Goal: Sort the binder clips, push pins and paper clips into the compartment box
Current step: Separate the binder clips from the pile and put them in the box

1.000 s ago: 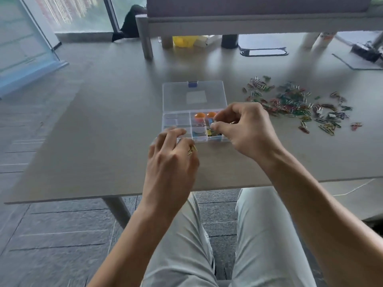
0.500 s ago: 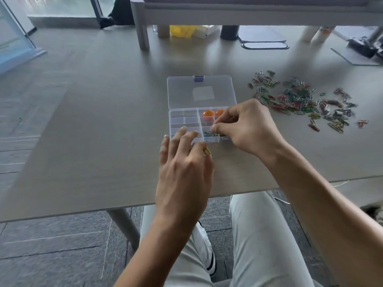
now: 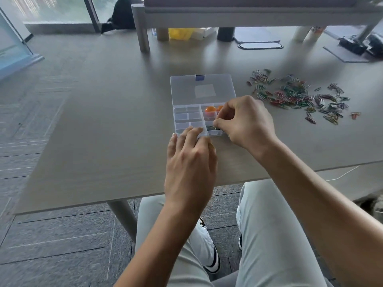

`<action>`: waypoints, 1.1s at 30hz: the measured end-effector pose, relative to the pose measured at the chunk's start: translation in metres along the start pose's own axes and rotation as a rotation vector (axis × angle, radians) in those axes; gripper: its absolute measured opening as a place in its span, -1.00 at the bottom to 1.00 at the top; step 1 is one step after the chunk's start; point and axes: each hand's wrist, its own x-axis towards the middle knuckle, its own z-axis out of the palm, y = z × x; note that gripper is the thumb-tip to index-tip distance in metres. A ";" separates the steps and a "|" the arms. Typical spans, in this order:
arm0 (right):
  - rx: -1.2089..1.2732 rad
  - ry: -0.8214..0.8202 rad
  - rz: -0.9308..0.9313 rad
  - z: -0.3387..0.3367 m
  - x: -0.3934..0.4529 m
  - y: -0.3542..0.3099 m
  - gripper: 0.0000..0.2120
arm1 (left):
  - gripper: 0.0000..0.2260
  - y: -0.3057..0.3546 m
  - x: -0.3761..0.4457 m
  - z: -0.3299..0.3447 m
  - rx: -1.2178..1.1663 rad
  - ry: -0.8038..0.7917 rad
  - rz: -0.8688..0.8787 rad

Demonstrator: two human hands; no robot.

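Your left hand [image 3: 189,160] lies nearest you, palm down, fingers nearly straight, their tips resting on the near left edge of the compartment box [image 3: 186,119]. A small gold clip [image 3: 211,147] shows at the thumb side of that hand; whether the hand holds it cannot be told.

Just right of it and slightly farther, your right hand [image 3: 246,121] has thumb and forefinger curled into a tight pinch over the box's near right compartments. That grip sits directly above a few dark paper clips in the box [image 3: 210,127]; what the pinch encloses is hidden.

The box's long axis runs left to right across the tabletop [image 3: 103,141]. Its clear lid [image 3: 203,90] lies open flat beyond the tray, latch pointing away from you. Two orange push pins [image 3: 209,109] occupy the far right compartment, just beyond the grip.

Right of the grip and well apart, a loose scatter of coloured paper clips [image 3: 298,96] spreads over the tabletop, pointing every way. Open tabletop extends left of the box; the near edge lies below your wrists.

Compared with half a second ago, the left fingers have moved forward onto the box edge. The right hand's pinch remains over the same compartments.
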 end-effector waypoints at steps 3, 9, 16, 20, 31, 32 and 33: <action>0.040 0.003 -0.031 0.001 -0.001 0.003 -0.90 | -0.86 0.001 0.001 -0.003 -0.080 0.045 -0.015; 0.219 0.119 -0.108 -0.003 -0.004 0.016 -0.81 | -0.94 0.001 0.016 -0.007 -0.102 0.148 -0.008; 0.308 0.170 -0.121 -0.011 -0.005 0.035 -0.84 | -0.88 0.008 0.057 0.003 -0.208 0.156 0.013; 0.317 0.182 -0.097 -0.011 -0.007 0.044 -0.85 | -0.87 0.007 0.064 0.014 -0.187 0.114 0.044; 0.376 0.130 -0.143 -0.010 -0.007 0.039 -0.86 | -0.85 -0.001 0.063 0.013 -0.124 0.091 0.090; 0.377 0.130 -0.144 -0.010 -0.007 0.038 -0.85 | -0.85 -0.001 0.062 0.013 -0.123 0.089 0.095; 0.381 0.128 -0.143 -0.010 -0.007 0.039 -0.85 | -0.85 -0.001 0.062 0.013 -0.123 0.089 0.101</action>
